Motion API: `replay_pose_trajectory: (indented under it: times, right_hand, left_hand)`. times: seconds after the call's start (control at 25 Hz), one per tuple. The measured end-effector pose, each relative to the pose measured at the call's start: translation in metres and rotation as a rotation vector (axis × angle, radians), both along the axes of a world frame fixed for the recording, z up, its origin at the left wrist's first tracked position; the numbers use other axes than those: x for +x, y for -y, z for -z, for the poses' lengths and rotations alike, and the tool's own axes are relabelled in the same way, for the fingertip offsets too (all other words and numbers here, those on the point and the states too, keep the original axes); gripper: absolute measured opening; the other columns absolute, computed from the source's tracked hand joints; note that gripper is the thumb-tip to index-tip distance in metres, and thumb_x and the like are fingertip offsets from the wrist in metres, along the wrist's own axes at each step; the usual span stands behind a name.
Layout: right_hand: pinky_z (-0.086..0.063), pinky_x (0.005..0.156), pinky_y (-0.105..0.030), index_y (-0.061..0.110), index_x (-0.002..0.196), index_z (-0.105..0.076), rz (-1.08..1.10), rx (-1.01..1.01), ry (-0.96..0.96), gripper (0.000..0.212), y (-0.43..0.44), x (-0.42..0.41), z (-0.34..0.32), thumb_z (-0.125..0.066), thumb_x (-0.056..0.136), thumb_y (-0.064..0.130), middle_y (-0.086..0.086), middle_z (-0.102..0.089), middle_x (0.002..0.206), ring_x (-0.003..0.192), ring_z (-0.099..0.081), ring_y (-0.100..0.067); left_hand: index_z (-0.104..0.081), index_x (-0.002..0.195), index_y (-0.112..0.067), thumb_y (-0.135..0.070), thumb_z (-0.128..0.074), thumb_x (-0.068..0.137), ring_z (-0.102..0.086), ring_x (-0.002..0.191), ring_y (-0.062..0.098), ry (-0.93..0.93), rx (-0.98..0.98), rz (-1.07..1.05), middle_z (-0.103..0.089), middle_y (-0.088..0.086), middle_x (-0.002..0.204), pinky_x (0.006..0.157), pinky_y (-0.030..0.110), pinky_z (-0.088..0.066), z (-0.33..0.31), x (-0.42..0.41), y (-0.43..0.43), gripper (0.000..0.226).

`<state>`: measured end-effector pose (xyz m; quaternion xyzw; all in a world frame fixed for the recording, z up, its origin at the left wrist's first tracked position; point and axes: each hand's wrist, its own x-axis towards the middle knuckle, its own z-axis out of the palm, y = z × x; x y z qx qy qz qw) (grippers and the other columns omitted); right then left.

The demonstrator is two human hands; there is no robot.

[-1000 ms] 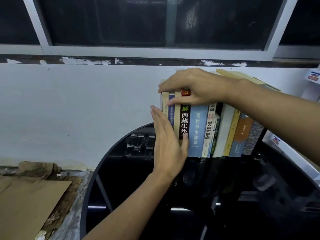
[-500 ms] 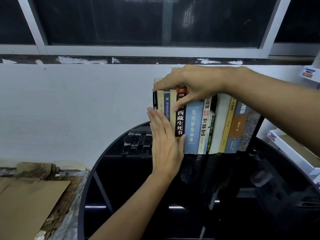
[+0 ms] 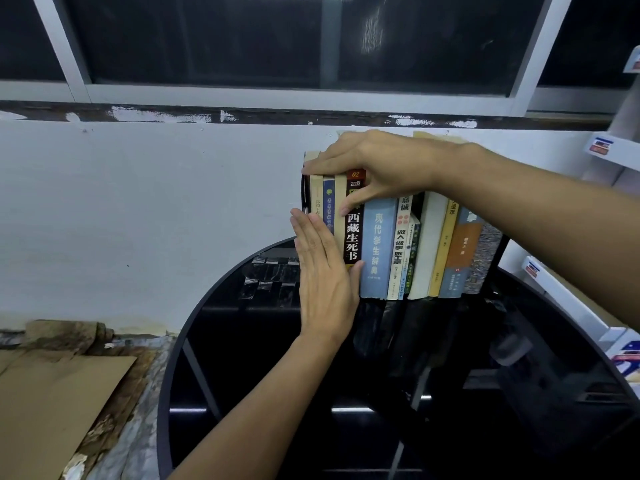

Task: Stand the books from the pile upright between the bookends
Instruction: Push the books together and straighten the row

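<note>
Books (image 3: 429,251) are stood upright in a row at the back of a round, glossy black tabletop (image 3: 242,375), spines facing out, right up against the white wall (image 3: 156,202) under a dark window (image 3: 242,36). The row's capped on the left by a thin black bookend (image 3: 304,195), and a black upright that looks like the other bookend (image 3: 504,247) can be seen just past the grey marbled book at the right end.

The left hand (image 3: 325,282) is held flat, fingers (image 3: 311,233) straight and together, pressed against the spines of the cream and blue books at the left end, just beside that left bookend. The right hand (image 3: 374,164) is draped over the tops of the leftmost books, fingers curled over the top edge and thumb pressed onto the black-spined book (image 3: 353,237), so that bunch is gripped from above. A light-blue book (image 3: 377,244) is stood just right of the black one, followed by thinner white, yellow and orange spines.

Off to the lower left a cardboard sheet (image 3: 52,403) is laid flat, and white boxes (image 3: 568,299) are stacked at the right.
</note>
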<state>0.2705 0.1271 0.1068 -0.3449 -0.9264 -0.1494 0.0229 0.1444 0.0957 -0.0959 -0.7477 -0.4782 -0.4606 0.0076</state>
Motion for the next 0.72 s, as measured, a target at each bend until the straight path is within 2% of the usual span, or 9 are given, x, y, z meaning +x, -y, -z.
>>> replay_pose_trajectory:
  times: [0.16, 0.36, 0.48, 0.72]
  right_hand:
    - [-0.038, 0.108, -0.033, 0.017, 0.147, -0.05, 0.004, 0.028, -0.006, 0.072, 0.0014, 0.0008, 0.005, -0.07, 0.087, 0.05, -0.002, -0.057, 0.142, 0.124, -0.05, -0.02]
    - [-0.042, 0.106, -0.037, 0.015, 0.146, -0.052, 0.011, 0.044, -0.011, 0.072, -0.0029, 0.0021, 0.005, -0.071, 0.086, 0.048, -0.004, -0.061, 0.136, 0.122, -0.053, -0.023]
    - [-0.043, 0.105, -0.038, 0.014, 0.145, -0.053, 0.009, 0.06, -0.014, 0.071, -0.0026, 0.0024, 0.0063, -0.071, 0.086, 0.048, -0.004, -0.062, 0.135, 0.121, -0.053, -0.022]
    - [-0.037, 0.113, -0.038, 0.015, 0.148, -0.049, 0.014, 0.094, -0.033, 0.07, 0.0049, 0.0006, 0.0109, -0.071, 0.088, 0.046, -0.006, -0.051, 0.148, 0.134, -0.045, -0.024]
  left_hand:
    - [0.021, 0.153, 0.001, -0.034, -0.055, 0.102, 0.024, 0.152, 0.035, -0.012, 0.004, 0.008, 0.03, 0.024, 0.16, 0.126, 0.044, 0.006, 0.0038, -0.0046, 0.002, 0.099]
    - [0.016, 0.155, 0.004, -0.033, -0.057, 0.102, 0.021, 0.153, 0.037, -0.07, 0.031, -0.037, 0.025, 0.027, 0.161, 0.127, 0.049, -0.007, 0.0082, -0.0011, -0.003, 0.098]
    - [0.017, 0.154, 0.003, -0.033, -0.059, 0.101, 0.02, 0.153, 0.037, -0.085, 0.043, -0.054, 0.027, 0.026, 0.161, 0.126, 0.05, -0.01, 0.0099, -0.0018, -0.0049, 0.1]
    - [0.01, 0.157, 0.003, -0.032, -0.062, 0.099, 0.021, 0.154, 0.033, -0.065, 0.036, -0.039, 0.025, 0.022, 0.163, 0.127, 0.048, -0.002, 0.0068, -0.0058, 0.001, 0.099]
